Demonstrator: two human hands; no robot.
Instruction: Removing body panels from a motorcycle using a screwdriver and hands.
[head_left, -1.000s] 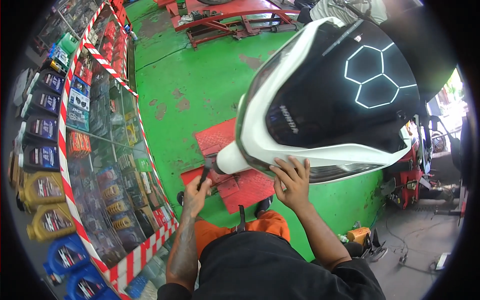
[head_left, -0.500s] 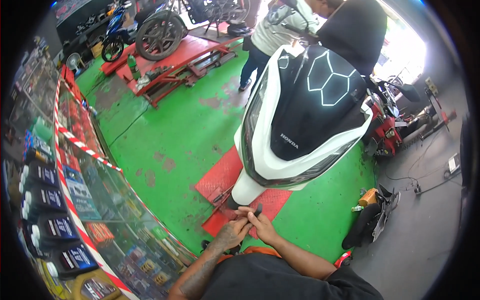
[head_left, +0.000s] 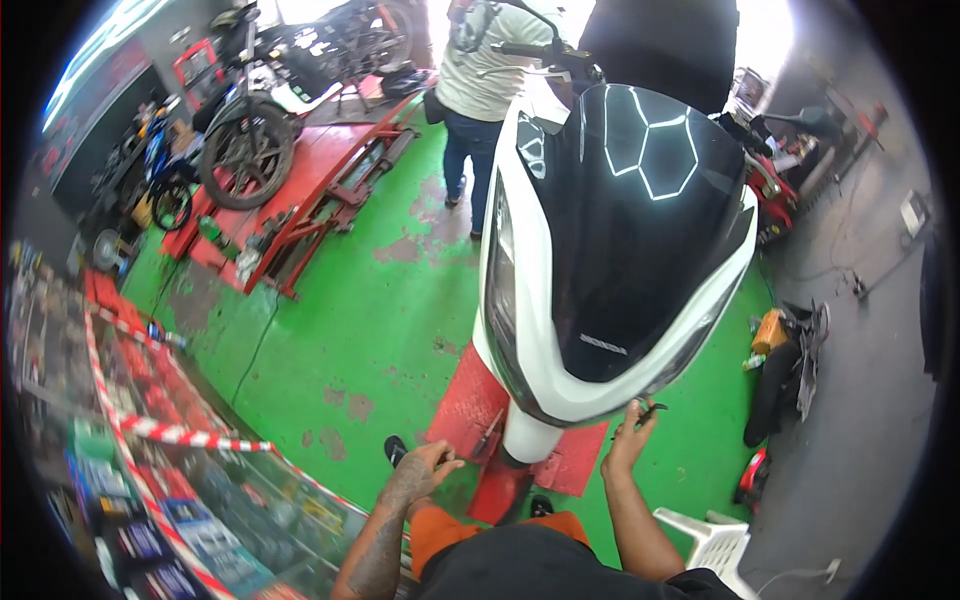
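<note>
Item: white scooter (head_left: 600,270), black windscreen panel with pale hexagon lines, standing nose-toward-you on a red ramp plate (head_left: 465,405)

Your left hand (head_left: 425,470): low, at the scooter's front left, by the ramp plate; fingers curled together near a thin dark tool (head_left: 490,432) that stands at the foot of the nose. You cannot tell from this view whether the hand actually clamps it

Your right hand (head_left: 628,445): raised to the underside of the scooter's nose on its right, fingers pinched on a small dark tool (head_left: 648,410) held just under the white bodywork

Surface: green painted floor (head_left: 370,330), worn to bare patches left of the scooter; grey concrete (head_left: 860,400) to the scooter's right

Room, taken from the scooter:
- far left, a red lift bench (head_left: 310,200) carrying a stripped motorcycle with a bare front wheel (head_left: 245,155)
- behind the handlebars, a person in a pale shirt and jeans (head_left: 480,90), standing
- right, a red machine (head_left: 775,190), an orange container (head_left: 768,330) and dark parts on the floor
- near left, a glass counter (head_left: 210,470) edged in red-and-white tape, shelves of bottles inside
- near right, by your right forearm, a white plastic chair (head_left: 715,545)

Your dark shoes show at the ramp plate's near edge, each side of the front wheel
</note>
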